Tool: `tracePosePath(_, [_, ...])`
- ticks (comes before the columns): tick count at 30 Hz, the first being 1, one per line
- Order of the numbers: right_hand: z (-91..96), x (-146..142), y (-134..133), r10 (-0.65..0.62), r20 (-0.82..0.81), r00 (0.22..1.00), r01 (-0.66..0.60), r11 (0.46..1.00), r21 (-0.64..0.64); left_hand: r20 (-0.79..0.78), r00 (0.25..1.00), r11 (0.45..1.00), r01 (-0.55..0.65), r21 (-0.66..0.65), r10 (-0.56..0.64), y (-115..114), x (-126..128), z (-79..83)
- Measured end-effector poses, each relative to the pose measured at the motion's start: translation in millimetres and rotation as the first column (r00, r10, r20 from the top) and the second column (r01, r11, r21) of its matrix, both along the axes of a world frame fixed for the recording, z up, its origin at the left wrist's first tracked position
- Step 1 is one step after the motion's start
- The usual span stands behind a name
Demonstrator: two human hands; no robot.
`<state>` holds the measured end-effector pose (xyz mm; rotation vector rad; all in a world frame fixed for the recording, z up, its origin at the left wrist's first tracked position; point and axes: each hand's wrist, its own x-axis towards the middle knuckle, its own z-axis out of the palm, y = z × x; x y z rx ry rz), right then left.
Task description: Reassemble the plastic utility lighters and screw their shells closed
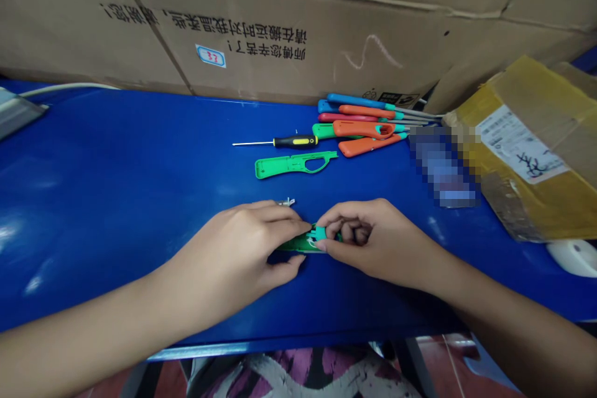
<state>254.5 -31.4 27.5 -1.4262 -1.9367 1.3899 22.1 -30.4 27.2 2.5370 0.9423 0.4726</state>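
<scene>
On the blue table, a green lighter casing half (295,245) lies open side up between my hands. My left hand (249,239) is curled around its left end, with the thumb and index finger along its two edges. A small teal trigger piece (319,234) is pinched between the thumb and index finger of my right hand (361,230), right at the casing. A thin white wire (311,242) shows beside the trigger. Just beyond my left fingers, a small metal part (290,201) pokes out, partly hidden. Farther back lies the other green casing half (284,165), hollow side up.
Behind the casing half lies a black and yellow screwdriver (295,141). Several lighters (368,129) are heaped at the back. To the right are a taped box (527,137), a blurred-out item (445,168) and a white mouse (574,257). A large carton (261,25) walls off the back.
</scene>
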Motion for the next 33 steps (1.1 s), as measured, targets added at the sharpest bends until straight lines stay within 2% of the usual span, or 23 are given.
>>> tracePosePath(3, [2.0,-0.4,0.1,-0.022,-0.033,0.999,0.020,0.997,-0.073,-0.015,1.000,0.999,0.006,0.032,-0.005,-1.6,-0.1,2.3])
tracePosePath(6, [1.8,-0.2,0.5,-0.015,-0.029,0.999,0.012,0.997,-0.076,-0.028,1.000,0.999,0.005,0.052,-0.004,-2.0,0.4,2.1])
tracePosePath(13, [-3.3,-0.1,2.0,0.041,0.071,0.997,-0.047,0.996,0.076,-0.022,1.000,1.000,0.014,0.018,-0.014,-0.1,0.5,-3.7])
tracePosePath(19, [-3.6,1.1,2.9,0.115,0.128,0.985,-0.150,0.938,0.312,-0.020,0.999,1.000,0.027,-0.016,-0.027,0.9,1.4,-4.2])
tracePosePath(28, [-2.6,3.5,1.4,0.126,0.191,0.974,-0.185,0.923,0.338,-0.062,0.998,1.000,0.018,0.013,-0.017,-1.6,0.2,-7.2])
tracePosePath(33, [-0.6,3.1,3.4,0.112,0.195,0.974,-0.170,0.933,0.316,-0.092,0.996,1.000,-0.001,0.022,0.003,-2.8,1.4,-6.1])
